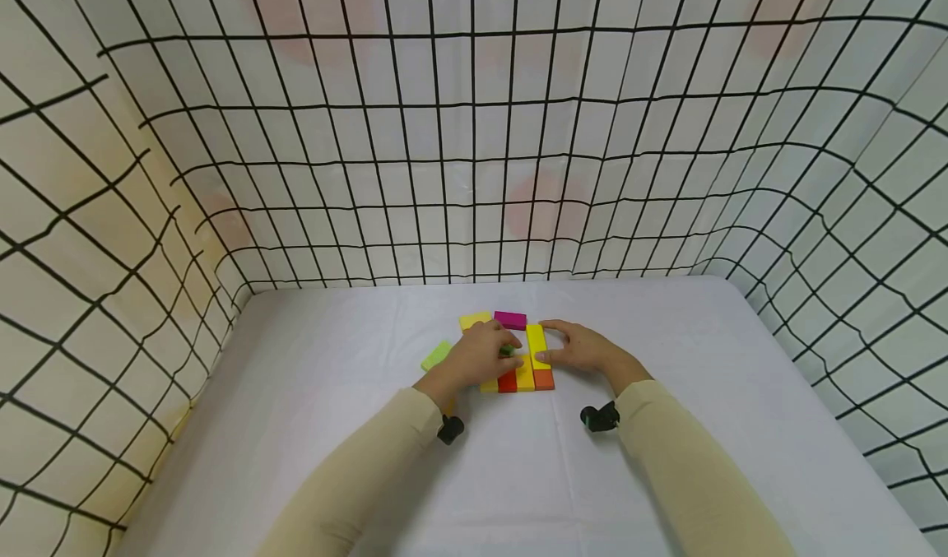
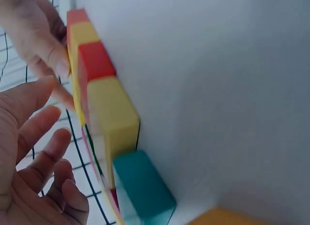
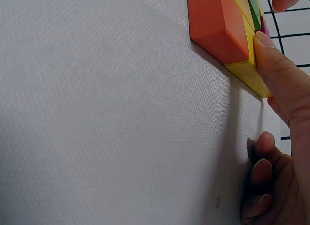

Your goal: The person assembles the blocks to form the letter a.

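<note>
- Pinching the long yellow block [image 1: 536, 343], the right hand's grip [image 1: 587, 350] probably steadies it, end against the orange block [image 1: 543, 380], on the counter [image 1: 333, 335].
- Left hand's grip [image 1: 477, 355] spread, holding nothing, apparently lifted to clear the red block [image 1: 507, 382].

Dark green block [image 1: 507, 350] partly hidden; orange piece [image 2: 227, 218] cut off.
</note>
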A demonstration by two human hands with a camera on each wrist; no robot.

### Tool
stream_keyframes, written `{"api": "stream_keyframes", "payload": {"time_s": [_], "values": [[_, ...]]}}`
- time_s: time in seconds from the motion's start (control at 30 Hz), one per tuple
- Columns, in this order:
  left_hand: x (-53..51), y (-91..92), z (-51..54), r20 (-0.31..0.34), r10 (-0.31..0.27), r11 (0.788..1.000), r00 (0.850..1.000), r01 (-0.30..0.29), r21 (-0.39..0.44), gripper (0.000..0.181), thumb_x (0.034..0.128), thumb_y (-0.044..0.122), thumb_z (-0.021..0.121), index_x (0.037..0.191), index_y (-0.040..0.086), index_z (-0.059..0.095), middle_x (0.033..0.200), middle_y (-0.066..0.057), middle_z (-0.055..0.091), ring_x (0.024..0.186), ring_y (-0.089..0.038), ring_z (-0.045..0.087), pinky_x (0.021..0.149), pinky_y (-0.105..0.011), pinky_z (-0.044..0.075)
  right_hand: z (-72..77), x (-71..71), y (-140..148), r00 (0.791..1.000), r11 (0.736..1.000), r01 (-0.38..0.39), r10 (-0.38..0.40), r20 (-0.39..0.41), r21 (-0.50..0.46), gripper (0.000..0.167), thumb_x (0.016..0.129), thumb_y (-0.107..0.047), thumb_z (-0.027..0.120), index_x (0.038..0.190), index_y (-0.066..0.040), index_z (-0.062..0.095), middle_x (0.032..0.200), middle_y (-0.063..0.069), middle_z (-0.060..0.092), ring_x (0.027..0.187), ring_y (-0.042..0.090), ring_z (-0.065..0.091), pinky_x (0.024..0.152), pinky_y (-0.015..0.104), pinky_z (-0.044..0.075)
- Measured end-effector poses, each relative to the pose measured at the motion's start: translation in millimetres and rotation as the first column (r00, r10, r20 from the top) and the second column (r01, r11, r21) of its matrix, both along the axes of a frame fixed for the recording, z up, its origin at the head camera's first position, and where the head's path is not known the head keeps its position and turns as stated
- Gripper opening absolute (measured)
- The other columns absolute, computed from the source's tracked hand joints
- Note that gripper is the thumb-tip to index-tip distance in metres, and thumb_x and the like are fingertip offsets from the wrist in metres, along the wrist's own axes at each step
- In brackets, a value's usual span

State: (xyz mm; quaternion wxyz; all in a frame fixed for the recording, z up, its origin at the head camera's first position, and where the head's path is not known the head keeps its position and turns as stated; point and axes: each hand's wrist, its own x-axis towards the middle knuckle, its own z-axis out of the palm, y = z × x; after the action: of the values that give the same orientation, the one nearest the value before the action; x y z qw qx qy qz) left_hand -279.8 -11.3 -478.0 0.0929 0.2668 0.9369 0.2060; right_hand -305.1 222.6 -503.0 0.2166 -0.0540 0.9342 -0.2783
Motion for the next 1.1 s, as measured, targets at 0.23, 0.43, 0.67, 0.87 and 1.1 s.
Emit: {"api": "stream_keyframes", "payload": {"time_s": [0.23,0.43,0.67,0.87,1.1], "values": [[6.3,7.6,-7.1,0.003,-0.046,0.998,0.999,0.046,-0.041,0.042,0.0937,0.042,0.072,0.13,0.022,0.07,0.132,0.0,0.064,0.125,-0.02,0.056,0.111,-0.037,0.047,1.1,0.8,0.3,1.0,1.0,-0.006,0.006,-0.01,-0.002,0.082,0.088,-0.057,0.072,0.157,-0.027,0.039,0.16,0.021,0.04,0.143,0.045,0.042,0.114,0.069,0.032],[9.9,9.2,-8.6,0.0,-0.035,0.995,0.999,0.035,-0.094,0.053,0.091,0.046,0.075,0.137,0.022,0.066,0.136,-0.002,0.061,0.124,-0.02,0.055,0.109,-0.035,0.048,2.4,1.1,-0.1,1.0,1.0,-0.011,0.011,-0.016,0.019,0.084,0.087,-0.06,0.071,0.157,-0.027,0.039,0.159,0.022,0.041,0.141,0.046,0.043,0.113,0.07,0.033],[12.5,8.5,-9.1,-0.003,-0.027,0.992,1.0,0.027,-0.122,0.056,0.0893,0.049,0.075,0.139,0.024,0.065,0.134,-0.003,0.06,0.12,-0.019,0.054,0.106,-0.032,0.05,2.8,1.6,0.1,1.0,1.0,-0.004,0.004,-0.009,0.007,0.082,0.088,-0.057,0.072,0.157,-0.027,0.039,0.16,0.021,0.04,0.143,0.046,0.042,0.114,0.07,0.032],[14.4,4.5,-9.0,0.006,-0.025,0.992,1.0,0.025,-0.123,0.055,0.088,0.05,0.075,0.138,0.03,0.065,0.128,-0.001,0.059,0.114,-0.016,0.052,0.1,-0.028,0.05,3.2,1.6,-1.3,1.0,1.0,-0.014,0.014,-0.011,0.01,0.082,0.089,-0.058,0.071,0.157,-0.026,0.039,0.16,0.022,0.039,0.144,0.046,0.041,0.114,0.07,0.032],[17.5,-2.1,-7.8,0.01,-0.018,0.992,1.0,0.019,-0.121,0.049,0.0877,0.052,0.075,0.131,0.03,0.07,0.121,0.001,0.06,0.107,-0.014,0.05,0.091,-0.028,0.049,2.6,1.0,-0.4,1.0,1.0,0.009,-0.009,0.022,-0.009,0.083,0.088,-0.058,0.072,0.158,-0.028,0.038,0.161,0.022,0.038,0.146,0.046,0.037,0.115,0.071,0.03]]}}
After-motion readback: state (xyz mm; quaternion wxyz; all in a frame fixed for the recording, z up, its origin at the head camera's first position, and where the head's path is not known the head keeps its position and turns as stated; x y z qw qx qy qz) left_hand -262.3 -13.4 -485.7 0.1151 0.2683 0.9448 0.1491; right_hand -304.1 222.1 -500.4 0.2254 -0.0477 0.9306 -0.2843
